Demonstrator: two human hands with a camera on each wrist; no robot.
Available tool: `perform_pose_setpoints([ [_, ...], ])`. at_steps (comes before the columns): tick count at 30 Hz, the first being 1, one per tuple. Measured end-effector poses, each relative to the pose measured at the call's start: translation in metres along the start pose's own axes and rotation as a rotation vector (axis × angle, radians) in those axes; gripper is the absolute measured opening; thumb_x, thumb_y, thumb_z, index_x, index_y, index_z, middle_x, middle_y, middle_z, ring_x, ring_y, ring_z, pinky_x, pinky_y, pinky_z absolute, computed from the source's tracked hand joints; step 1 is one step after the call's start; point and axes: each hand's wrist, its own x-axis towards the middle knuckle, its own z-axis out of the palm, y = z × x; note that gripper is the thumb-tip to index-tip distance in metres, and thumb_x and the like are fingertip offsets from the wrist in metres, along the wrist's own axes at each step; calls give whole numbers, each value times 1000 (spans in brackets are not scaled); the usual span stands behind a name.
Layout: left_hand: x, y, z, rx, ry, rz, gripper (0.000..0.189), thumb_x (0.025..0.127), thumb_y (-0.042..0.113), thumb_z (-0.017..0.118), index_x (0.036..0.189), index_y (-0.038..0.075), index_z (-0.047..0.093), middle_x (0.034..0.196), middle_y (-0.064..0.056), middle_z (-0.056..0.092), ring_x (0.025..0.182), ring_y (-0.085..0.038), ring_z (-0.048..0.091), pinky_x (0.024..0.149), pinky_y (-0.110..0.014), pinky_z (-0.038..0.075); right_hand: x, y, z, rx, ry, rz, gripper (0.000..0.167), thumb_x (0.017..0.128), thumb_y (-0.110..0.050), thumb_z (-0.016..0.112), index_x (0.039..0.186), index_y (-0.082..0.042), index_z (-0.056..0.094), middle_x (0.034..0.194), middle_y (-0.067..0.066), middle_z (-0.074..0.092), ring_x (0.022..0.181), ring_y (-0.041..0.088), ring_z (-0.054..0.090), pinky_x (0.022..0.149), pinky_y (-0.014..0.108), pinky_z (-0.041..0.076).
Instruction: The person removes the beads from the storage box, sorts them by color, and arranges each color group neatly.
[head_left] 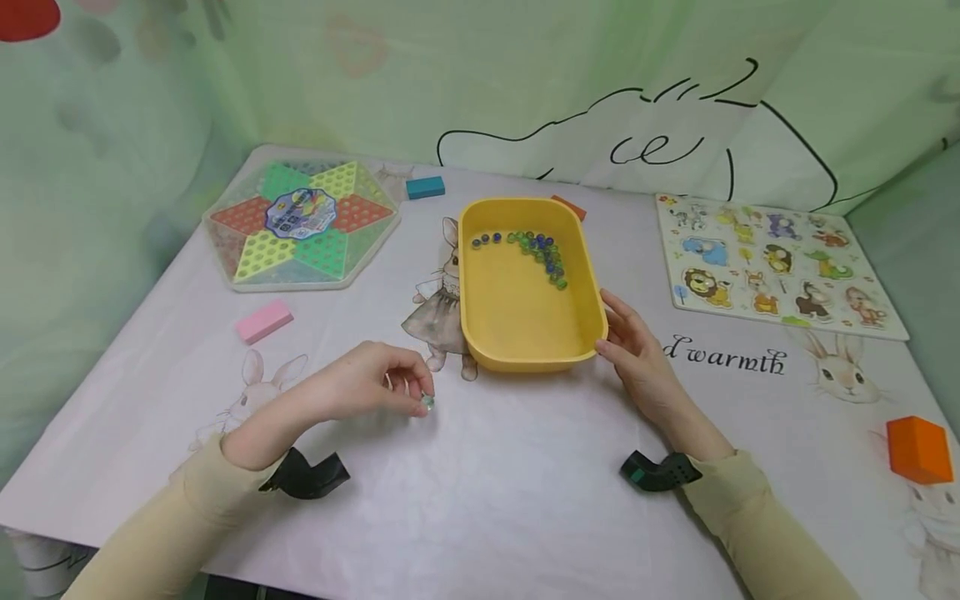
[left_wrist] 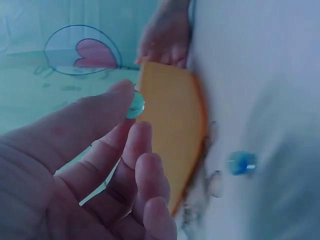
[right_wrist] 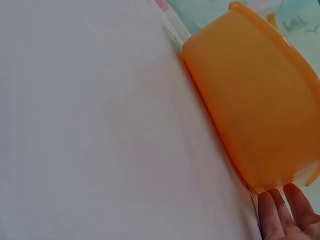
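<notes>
My left hand (head_left: pixel 375 382) pinches a small clear green marble (left_wrist: pixel 135 105) between thumb and forefinger, low over the cloth. The other fingers curl loosely beneath it. In the left wrist view a blue marble (left_wrist: pixel 242 163) shows against the white cloth, apart from the fingers. A yellow plastic tub (head_left: pixel 510 321) stands upright, with several blue and green marbles (head_left: pixel 542 250) gathered toward its far side. At the tub's near right corner my right hand (head_left: pixel 637 354) rests against the outside, thumb by the rim. The right wrist view shows nearly straight fingers (right_wrist: pixel 270 215) touching the tub's wall.
A star-patterned game board (head_left: pixel 300 225) lies at the back left, with a pink block (head_left: pixel 264 322) before it. A blue block (head_left: pixel 425 187) and a red block (head_left: pixel 570 207) are behind. An animal puzzle board (head_left: pixel 780 262) and an orange block (head_left: pixel 919 450) lie right.
</notes>
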Motion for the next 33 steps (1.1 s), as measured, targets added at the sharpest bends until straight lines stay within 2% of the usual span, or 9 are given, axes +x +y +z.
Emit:
perform_pose_setpoints([
  [7,-14,-20,18,50,-4,-30,12,73,9,73,79,13,64,64,7,55,55,-5,48,56,-20,41,0,1,-1,-4,1,-1,61,94,-8,49,147,-19,22,144,15,27,115,7,44,90,11,40],
  [14,-17,-26,26,105,-7,-51,15,70,6,74,76,14,64,61,8,50,55,-4,45,56,-19,39,0,0,-1,0,-7,-11,61,94,-7,49,147,-18,22,144,17,26,115,8,45,91,11,40],
  [18,-17,-27,29,126,-10,-65,17,68,7,76,74,16,63,61,9,50,55,-4,45,57,-19,39,0,0,0,-3,-10,-12,61,94,-7,49,147,-18,21,145,20,23,115,8,45,91,11,40],
  [33,-16,-33,28,137,-35,-30,24,64,10,81,79,16,63,67,8,53,54,-2,42,54,-19,38,0,0,-1,10,-12,-2,61,94,-8,50,147,-19,22,146,20,23,117,7,43,92,10,39],
])
